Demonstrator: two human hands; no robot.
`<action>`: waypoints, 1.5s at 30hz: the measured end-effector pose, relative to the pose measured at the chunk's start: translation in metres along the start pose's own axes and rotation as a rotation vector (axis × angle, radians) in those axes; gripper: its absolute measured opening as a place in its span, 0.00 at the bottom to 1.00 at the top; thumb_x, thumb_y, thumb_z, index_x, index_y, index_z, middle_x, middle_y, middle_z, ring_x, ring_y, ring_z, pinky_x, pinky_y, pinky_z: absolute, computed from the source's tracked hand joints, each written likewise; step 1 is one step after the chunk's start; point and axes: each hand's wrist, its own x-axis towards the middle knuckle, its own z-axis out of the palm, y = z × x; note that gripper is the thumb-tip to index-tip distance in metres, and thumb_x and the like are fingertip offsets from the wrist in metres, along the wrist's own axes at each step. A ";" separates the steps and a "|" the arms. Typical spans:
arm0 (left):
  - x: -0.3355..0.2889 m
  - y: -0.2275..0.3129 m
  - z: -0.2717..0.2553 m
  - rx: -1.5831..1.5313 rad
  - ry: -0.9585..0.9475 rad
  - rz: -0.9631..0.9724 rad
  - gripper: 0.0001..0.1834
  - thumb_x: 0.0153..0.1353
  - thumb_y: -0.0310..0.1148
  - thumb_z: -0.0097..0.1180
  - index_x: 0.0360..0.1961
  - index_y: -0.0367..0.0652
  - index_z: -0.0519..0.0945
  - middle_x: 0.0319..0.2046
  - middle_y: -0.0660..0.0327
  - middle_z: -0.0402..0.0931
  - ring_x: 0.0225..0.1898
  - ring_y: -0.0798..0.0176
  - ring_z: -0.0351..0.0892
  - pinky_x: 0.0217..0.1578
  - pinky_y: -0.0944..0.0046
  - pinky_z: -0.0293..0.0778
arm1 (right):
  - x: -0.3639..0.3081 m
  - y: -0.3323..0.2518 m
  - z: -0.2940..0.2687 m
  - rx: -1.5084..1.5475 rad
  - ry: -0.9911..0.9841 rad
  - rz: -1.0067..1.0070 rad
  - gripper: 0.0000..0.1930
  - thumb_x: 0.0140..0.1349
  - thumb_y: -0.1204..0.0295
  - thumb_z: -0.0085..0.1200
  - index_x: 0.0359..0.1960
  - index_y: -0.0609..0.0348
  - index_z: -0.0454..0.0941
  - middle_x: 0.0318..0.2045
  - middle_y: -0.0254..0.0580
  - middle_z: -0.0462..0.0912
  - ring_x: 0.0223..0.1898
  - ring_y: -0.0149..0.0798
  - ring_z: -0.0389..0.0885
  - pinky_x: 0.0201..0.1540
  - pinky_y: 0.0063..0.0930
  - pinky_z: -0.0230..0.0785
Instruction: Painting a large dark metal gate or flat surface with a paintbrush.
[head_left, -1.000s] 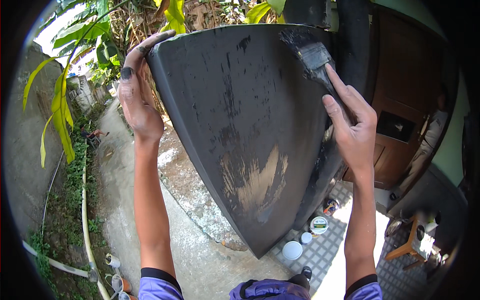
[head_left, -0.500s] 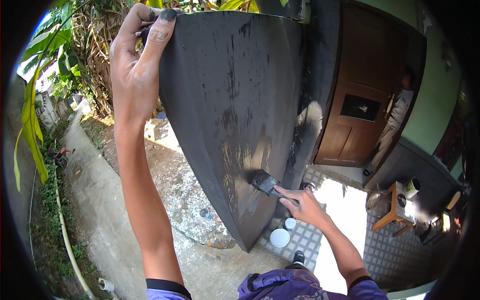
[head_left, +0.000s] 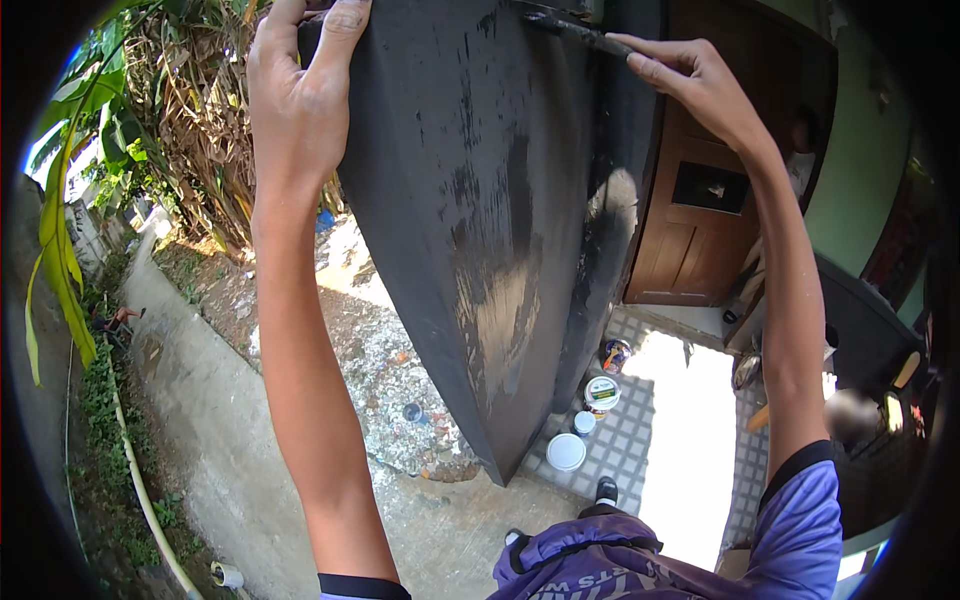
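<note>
The right hand (head_left: 703,88), raised high, grips a paintbrush (head_left: 592,39).

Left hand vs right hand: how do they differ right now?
Left hand grips the upper left edge of the black panel; right hand holds a paintbrush by its handle.
Left hand's fingers point up; right hand's point leftward.
Left hand is partly cut off by the picture's top; right hand isn't.
Shared: both bare, both raised.

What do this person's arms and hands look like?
Both the left hand and right hand are bare, without gloves. No watch or bracelet shows. The right sleeve is short and purple with a black hem; of the left sleeve, mostly the black hem shows.
</note>
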 end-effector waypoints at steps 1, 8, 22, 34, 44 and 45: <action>-0.002 -0.002 -0.002 0.009 0.005 -0.010 0.13 0.70 0.42 0.49 0.35 0.42 0.74 0.25 0.73 0.63 0.28 0.77 0.54 0.31 0.73 0.53 | -0.021 0.011 0.037 0.023 0.000 0.066 0.19 0.66 0.61 0.53 0.57 0.53 0.77 0.27 0.35 0.81 0.29 0.23 0.71 0.39 0.21 0.67; 0.008 0.019 0.003 -0.029 0.083 0.000 0.15 0.65 0.39 0.49 0.28 0.40 0.67 0.23 0.67 0.60 0.27 0.72 0.58 0.31 0.69 0.58 | -0.301 0.033 0.209 0.140 -0.464 0.359 0.19 0.64 0.61 0.54 0.57 0.43 0.77 0.36 0.52 0.84 0.31 0.50 0.83 0.38 0.39 0.75; 0.004 -0.002 0.004 -0.074 0.034 -0.071 0.13 0.69 0.41 0.48 0.37 0.43 0.76 0.27 0.71 0.66 0.32 0.76 0.62 0.37 0.73 0.60 | -0.041 0.045 0.030 0.058 0.281 -0.078 0.16 0.66 0.63 0.54 0.54 0.50 0.80 0.32 0.42 0.87 0.27 0.23 0.77 0.34 0.21 0.69; 0.001 0.001 0.001 -0.057 0.053 -0.072 0.11 0.69 0.39 0.48 0.36 0.42 0.75 0.28 0.71 0.69 0.32 0.76 0.63 0.37 0.74 0.60 | -0.410 0.003 0.261 0.024 -0.894 0.364 0.19 0.62 0.59 0.55 0.55 0.44 0.79 0.33 0.48 0.84 0.33 0.55 0.83 0.37 0.46 0.76; -0.001 0.014 0.004 0.018 0.062 -0.099 0.14 0.67 0.41 0.52 0.34 0.40 0.74 0.27 0.69 0.69 0.31 0.74 0.62 0.35 0.72 0.61 | -0.247 -0.044 0.167 0.324 -0.884 0.399 0.17 0.61 0.65 0.59 0.53 0.49 0.80 0.38 0.53 0.84 0.34 0.52 0.83 0.39 0.39 0.72; -0.003 0.014 0.003 0.012 0.067 -0.088 0.13 0.67 0.40 0.51 0.34 0.41 0.74 0.26 0.69 0.68 0.30 0.74 0.61 0.34 0.72 0.60 | -0.211 -0.037 0.153 0.348 -0.684 0.193 0.17 0.61 0.65 0.59 0.52 0.48 0.81 0.36 0.51 0.85 0.31 0.48 0.83 0.38 0.36 0.72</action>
